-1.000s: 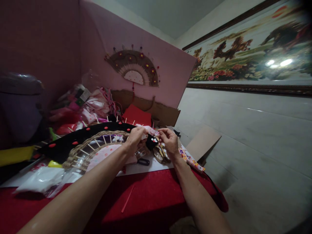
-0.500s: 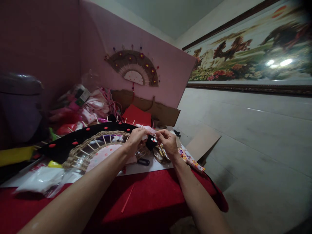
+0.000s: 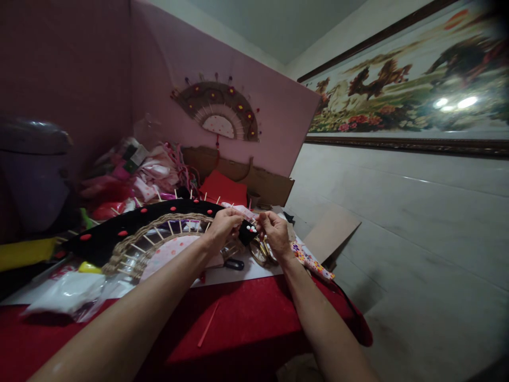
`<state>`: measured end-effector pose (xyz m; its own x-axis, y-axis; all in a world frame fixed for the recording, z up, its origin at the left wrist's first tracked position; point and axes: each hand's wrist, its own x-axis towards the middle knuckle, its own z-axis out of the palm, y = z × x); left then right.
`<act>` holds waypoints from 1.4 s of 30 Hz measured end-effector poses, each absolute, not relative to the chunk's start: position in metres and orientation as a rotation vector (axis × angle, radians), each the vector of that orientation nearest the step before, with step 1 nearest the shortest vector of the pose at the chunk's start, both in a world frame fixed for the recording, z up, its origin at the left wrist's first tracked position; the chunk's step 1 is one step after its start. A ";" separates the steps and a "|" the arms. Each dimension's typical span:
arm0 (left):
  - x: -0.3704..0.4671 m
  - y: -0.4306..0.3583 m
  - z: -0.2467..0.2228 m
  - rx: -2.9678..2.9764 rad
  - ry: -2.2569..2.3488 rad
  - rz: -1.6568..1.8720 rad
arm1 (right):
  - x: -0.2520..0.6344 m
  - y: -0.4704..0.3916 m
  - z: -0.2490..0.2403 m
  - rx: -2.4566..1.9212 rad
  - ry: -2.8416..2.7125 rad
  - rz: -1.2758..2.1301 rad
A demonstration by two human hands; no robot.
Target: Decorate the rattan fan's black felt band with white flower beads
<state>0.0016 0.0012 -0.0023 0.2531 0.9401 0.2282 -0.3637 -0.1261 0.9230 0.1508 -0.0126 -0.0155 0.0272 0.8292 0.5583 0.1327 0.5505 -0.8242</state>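
A fan-shaped craft piece lies on the table, with a black fabric band (image 3: 159,216) dotted in red, a braided twine arc (image 3: 119,249), thin wooden sticks and a pale spotted half-circle (image 3: 169,254). My left hand (image 3: 226,227) is closed over the band's right part, fingertips pinched; what sits between them is too small to make out. Just right of it, my right hand (image 3: 274,232) is also pinched, its content hidden. Below and between the hands, small white pieces (image 3: 251,229) cluster around a red dot on the black fabric. Golden-handled scissors (image 3: 259,252) lie under my right hand.
A plastic bag of white material (image 3: 66,292) lies at left on the red tablecloth (image 3: 246,318), with a thin red strip (image 3: 208,324) nearer me. Flowered fabric (image 3: 312,262) lies at right. Behind are red sheets (image 3: 223,187) and a finished-looking fan (image 3: 218,109) on a pink panel.
My right hand has shifted slightly to the right, away from the left hand, with its fingers still pinched. The left hand has hardly moved.
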 end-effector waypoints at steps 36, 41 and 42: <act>0.002 -0.001 -0.004 1.344 0.706 1.260 | 0.146 -0.014 -0.016 -1.041 -1.668 0.365; 0.003 -0.003 -0.002 1.354 0.741 1.288 | 0.146 -0.014 -0.016 -1.058 -1.691 0.320; 0.003 -0.004 -0.002 1.356 0.746 1.290 | 0.146 -0.014 -0.016 -1.058 -1.692 0.313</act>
<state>0.0029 -0.0035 -0.0020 0.2176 0.9345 0.2818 -0.2216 -0.2339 0.9467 0.1459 -0.0144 -0.0156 -0.0404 0.7685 0.6385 0.4896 0.5723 -0.6579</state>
